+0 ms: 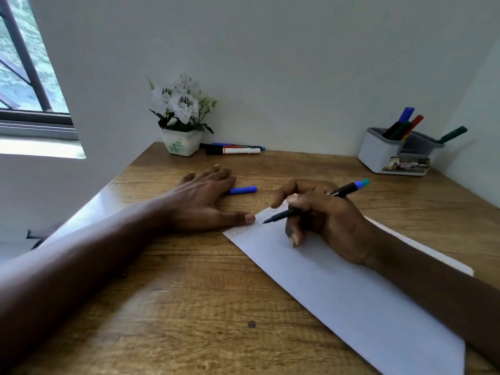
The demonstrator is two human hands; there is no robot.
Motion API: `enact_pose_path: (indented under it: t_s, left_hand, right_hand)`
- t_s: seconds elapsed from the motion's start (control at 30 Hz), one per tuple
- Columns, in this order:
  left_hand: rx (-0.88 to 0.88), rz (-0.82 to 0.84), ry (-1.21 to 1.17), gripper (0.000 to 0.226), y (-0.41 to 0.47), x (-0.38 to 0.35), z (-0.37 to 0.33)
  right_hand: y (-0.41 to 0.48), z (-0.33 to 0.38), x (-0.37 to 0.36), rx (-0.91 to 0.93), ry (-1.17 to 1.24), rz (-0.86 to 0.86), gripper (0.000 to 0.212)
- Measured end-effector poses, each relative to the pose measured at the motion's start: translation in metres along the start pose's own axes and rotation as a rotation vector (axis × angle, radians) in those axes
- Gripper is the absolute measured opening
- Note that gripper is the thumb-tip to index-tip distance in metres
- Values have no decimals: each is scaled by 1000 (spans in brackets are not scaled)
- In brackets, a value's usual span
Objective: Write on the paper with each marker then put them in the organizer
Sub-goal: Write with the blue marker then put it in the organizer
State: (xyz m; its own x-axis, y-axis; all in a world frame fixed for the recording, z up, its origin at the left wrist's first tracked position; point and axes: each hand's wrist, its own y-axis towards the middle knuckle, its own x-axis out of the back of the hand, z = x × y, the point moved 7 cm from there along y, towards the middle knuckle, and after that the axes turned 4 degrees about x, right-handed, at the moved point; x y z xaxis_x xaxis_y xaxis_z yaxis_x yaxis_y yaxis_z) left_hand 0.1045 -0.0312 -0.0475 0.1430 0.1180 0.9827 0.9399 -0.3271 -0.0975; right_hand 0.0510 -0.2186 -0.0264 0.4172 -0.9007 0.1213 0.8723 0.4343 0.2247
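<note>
A white sheet of paper [349,299] lies slanted on the wooden desk [189,307], with faint writing near its top corner. My right hand [324,220] grips a black marker with a blue end [349,188], its tip touching the paper's top corner. My left hand [203,201] lies flat on the desk, its thumb pressing the paper's corner. A blue cap [243,190] lies just beyond my left fingers. The white and grey organizer [389,155] stands at the back right and holds several markers [405,123].
A white pot of artificial flowers [182,117] stands at the back of the desk. Beside it lie loose markers [234,149], one white with a black cap. Walls close in the desk behind and on the right. A window is at the upper left.
</note>
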Motion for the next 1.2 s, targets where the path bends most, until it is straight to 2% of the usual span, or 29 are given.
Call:
enact_pose_path:
  t_s: [0.17,0.3,0.4,0.53,0.67,0.87,0.97,1.2]
  left_hand:
    - [-2,13,4,127,1,0,-1]
    - [2,19,20,114,0,2,-2]
    - [-10,18,32,115,1,1,0]
    - [-37,22,61,112,0,0,-1]
    - [-38,30,52,117,-3,3,-3]
    - [-36,26,34,113,-2,2,0]
    - [-39,22,27,114,-2,3,0]
    - [-41,15,29,102,2,2,2]
  right_hand:
    - [0,8,-11,-7,-214,-17,20]
    - [-2,6,-36,-149,-177,59,11]
    - [-3,3,-43,-188,-197,18,9]
    - [-3,3,-45,-147,-243,-62,1]
    - [-2,7,-49,6,-447,-165,9]
    - [-1,5,-50,-1,-415,-130,14]
    - [0,5,-52,31,-477,-122,15]
    - [0,7,-55,85,-501,-123,10]
